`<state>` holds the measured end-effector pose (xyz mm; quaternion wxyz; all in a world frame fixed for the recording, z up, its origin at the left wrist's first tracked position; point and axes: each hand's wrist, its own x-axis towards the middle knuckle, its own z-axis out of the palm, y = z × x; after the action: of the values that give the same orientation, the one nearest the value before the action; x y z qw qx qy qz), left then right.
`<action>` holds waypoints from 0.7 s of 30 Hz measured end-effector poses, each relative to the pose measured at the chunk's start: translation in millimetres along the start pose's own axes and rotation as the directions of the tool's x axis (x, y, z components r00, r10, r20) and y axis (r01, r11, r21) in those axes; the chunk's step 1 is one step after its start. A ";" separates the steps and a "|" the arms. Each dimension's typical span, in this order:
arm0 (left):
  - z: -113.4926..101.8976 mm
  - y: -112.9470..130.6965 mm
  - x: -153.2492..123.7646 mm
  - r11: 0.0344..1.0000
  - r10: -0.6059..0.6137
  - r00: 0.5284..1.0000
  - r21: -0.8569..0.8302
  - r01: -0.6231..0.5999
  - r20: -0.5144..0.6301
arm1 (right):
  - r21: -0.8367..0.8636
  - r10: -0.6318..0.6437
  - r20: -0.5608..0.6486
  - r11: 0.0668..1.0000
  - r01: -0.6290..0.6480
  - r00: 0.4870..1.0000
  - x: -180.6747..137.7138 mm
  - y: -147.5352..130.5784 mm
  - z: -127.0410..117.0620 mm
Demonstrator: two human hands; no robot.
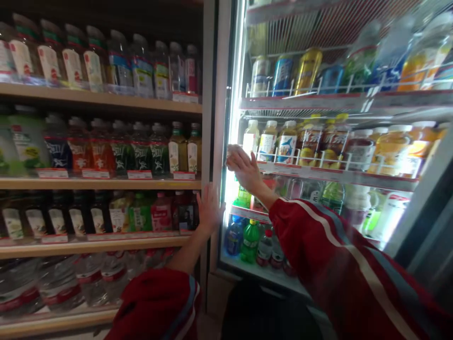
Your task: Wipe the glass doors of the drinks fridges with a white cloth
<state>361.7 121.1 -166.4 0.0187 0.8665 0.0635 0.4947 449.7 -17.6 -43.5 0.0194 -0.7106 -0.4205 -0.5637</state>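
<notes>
1. Wooden shelves (99, 101) at left are seen fully stocked with bottles; nothing there is touched.
2. Left hand (208, 210) is pressed flat, fingers spread, against the cooler frame (212, 118); nothing is held.
3. Right hand (244, 167) is raised open and empty at the cooler's wire shelf (339, 175), just beside the pale bottle (250, 138) at its left end.
4. Progress: cooler door is already open; no bottle is gripped yet.
</notes>
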 end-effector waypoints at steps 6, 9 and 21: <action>-3.1 -26.3 -10.8 0.999 -0.021 1.000 0.037 0.021 0.006 | 0.088 -0.192 0.111 0.979 0.183 0.975 -23.5 -38.3 26.5; -7.1 -31.4 -9.3 0.999 0.004 1.000 0.045 -0.003 -0.002 | 0.117 -0.316 0.137 0.946 0.302 0.939 -31.4 -43.8 31.1; -12.5 -5.8 12.3 0.999 0.044 0.994 0.006 -0.044 -0.102 | 0.022 -0.202 0.000 0.979 0.202 0.979 7.8 -12.3 18.9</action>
<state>356.7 128.1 -150.1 0.0028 0.8414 0.0463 0.5383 457.1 4.3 -49.5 -0.0304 -0.6646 -0.4967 -0.5574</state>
